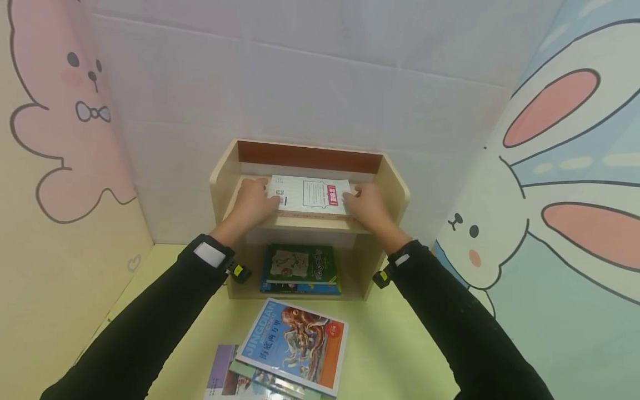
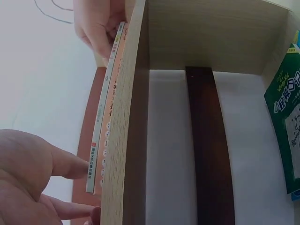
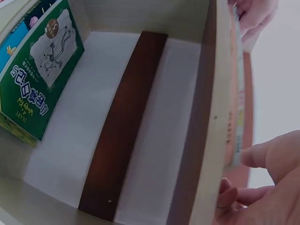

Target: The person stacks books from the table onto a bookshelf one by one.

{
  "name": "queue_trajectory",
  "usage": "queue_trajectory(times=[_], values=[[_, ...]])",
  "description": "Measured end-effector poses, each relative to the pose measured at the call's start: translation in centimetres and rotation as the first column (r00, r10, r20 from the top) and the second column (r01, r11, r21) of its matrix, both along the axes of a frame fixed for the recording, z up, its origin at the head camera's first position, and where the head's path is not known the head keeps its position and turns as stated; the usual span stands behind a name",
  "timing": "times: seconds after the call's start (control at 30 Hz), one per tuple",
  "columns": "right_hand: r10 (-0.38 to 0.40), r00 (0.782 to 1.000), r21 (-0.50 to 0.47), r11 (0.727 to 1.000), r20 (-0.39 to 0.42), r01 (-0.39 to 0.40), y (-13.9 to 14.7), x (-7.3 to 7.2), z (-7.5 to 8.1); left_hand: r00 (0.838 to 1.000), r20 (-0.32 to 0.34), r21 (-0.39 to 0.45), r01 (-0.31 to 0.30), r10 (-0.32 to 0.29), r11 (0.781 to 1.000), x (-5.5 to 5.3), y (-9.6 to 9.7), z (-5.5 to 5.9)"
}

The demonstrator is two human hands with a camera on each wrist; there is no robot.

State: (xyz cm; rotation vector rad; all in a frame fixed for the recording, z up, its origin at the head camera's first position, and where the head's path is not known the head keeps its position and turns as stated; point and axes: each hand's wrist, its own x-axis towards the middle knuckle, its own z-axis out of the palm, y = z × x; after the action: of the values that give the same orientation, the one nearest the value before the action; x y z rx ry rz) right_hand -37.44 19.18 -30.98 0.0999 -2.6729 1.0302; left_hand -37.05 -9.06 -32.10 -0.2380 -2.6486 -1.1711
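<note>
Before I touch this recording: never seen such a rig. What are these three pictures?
No robot: a person works with bare hands. The wide picture comes from a camera worn on the head, looking forward and down. The other two come from wrist cameras, one per arm, so the shelf looks tipped sideways there.

The left hand and right hand hold a white book by its ends on the upper level. An orange book lies under it.

Below, a green book lies on a blue book. On the surface in front are more overlapping books, the octopus book on top.
</note>
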Motion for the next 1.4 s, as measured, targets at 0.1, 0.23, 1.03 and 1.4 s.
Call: queue_trajectory(times=[0.1, 0.23, 1.03, 1.4], values=[[0.034, 0.994, 0.02, 0.999, -0.1, -0.032, 0.3, 2.1, -0.2, 0.999, -0.038, 0.011, -0.004, 0.004, 1.0, 2.1, -0.3, -0.2], [0.1, 0.947, 0.064, 0.994, -0.306, -0.085, 0.8, 6.9, -1.4, 0.988, -0.153, 0.083, 0.026, -0.013, 0.996, 6.5, -0.9, -1.6], [0.138, 0.875, -0.392, 0.918, 0.465, 0.063, 4.9, 20.5, -23.6, 0.937, 0.35, 0.054, -0.01, -0.01, 0.998, 15.4, -5.5, -24.1], [0.274, 0.854, -0.542, 0.84, 0.443, 0.011, 2.4, 20.5, -25.0, 0.936, 0.349, 0.065, 0.021, -0.042, 0.998, 15.0, -3.8, -25.1]])
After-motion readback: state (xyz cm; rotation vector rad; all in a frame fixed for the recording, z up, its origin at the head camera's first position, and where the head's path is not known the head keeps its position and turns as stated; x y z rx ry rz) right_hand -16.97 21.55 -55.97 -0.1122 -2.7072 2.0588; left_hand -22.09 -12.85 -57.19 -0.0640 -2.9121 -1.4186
